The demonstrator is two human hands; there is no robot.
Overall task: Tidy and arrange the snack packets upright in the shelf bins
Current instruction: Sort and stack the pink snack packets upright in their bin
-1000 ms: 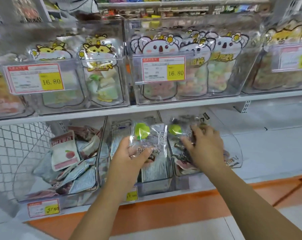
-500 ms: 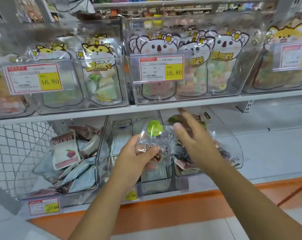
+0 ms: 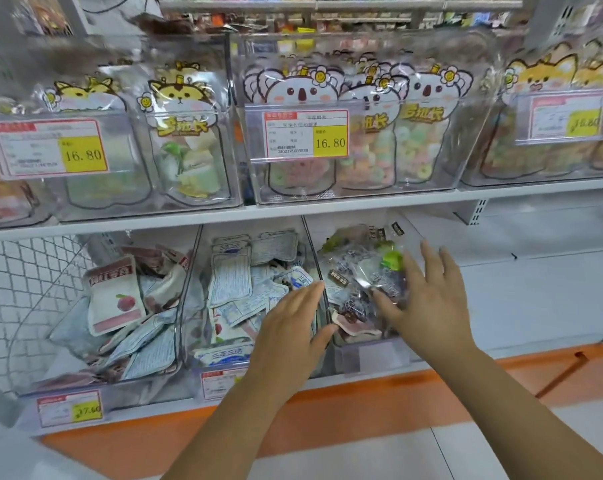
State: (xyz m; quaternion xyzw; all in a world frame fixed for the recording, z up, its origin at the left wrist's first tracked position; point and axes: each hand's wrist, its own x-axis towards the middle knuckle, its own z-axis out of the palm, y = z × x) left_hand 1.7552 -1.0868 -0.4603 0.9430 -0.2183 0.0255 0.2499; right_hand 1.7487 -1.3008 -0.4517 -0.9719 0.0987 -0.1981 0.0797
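Three clear bins stand on the lower shelf. The left bin (image 3: pixel 185 282) holds tumbled white and pink packets (image 3: pixel 114 299). In the middle bin (image 3: pixel 315 258) white and blue packets (image 3: pixel 230 280) lie at mixed angles. The right bin (image 3: pixel 372 355) holds clear packets of dark snacks (image 3: pixel 348 278). One clear packet with a green spot (image 3: pixel 384 271) leans at that bin's right side, and my right hand (image 3: pixel 431 303) touches it with fingers spread and straight, thumb under its lower edge. My left hand (image 3: pixel 293 327) hovers flat before the wall between the middle and right bins, holding nothing.
The upper shelf (image 3: pixel 293 209) carries clear bins of tall animal-shaped candy bags (image 3: pixel 185 133) with 16.80 price tags (image 3: pixel 307 133). A wire mesh panel (image 3: pixel 23 282) is at the far left. Bare white shelf (image 3: pixel 535 289) stretches right of the bins, with an orange base strip (image 3: pixel 362 410) below.
My left hand let go of the green-spot packet and flattened. The packet went right into the right bin, where my right hand now touches it.
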